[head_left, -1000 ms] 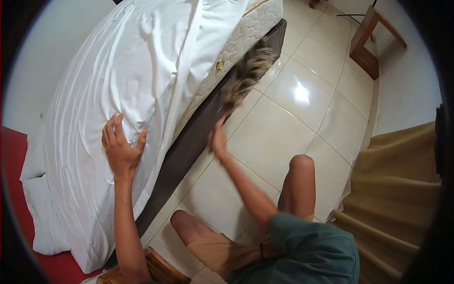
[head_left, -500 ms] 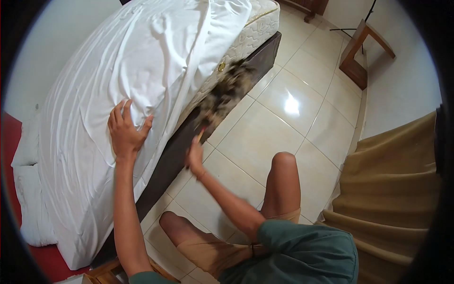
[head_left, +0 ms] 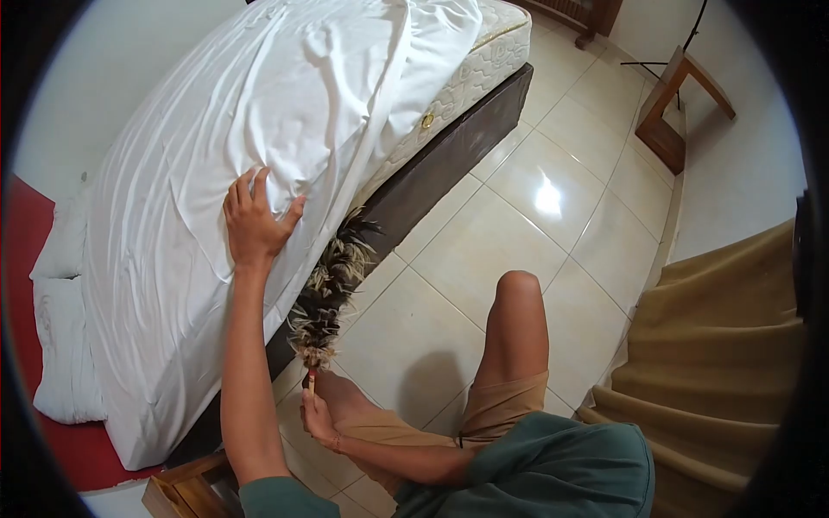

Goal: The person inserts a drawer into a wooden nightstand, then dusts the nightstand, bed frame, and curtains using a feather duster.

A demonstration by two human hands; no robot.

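Spread fingers of the left hand (head_left: 256, 216) rest on the white sheet (head_left: 173, 259); rightward, the right hand (head_left: 318, 419) wraps the handle (head_left: 312, 380) of a feather duster (head_left: 332, 268). Drawn back along the dark bed base (head_left: 466, 142), the duster now leaves its far stretch uncovered. Feathers sit just beyond the right hand's grip, beside the sheet's edge; contact with the base is hard to judge.

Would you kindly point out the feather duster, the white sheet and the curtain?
Feather duster (head_left: 333, 283), head view: middle of the feathers.
White sheet (head_left: 186, 220), head view: its broad top.
Curtain (head_left: 708, 354), head view: middle of its folds.
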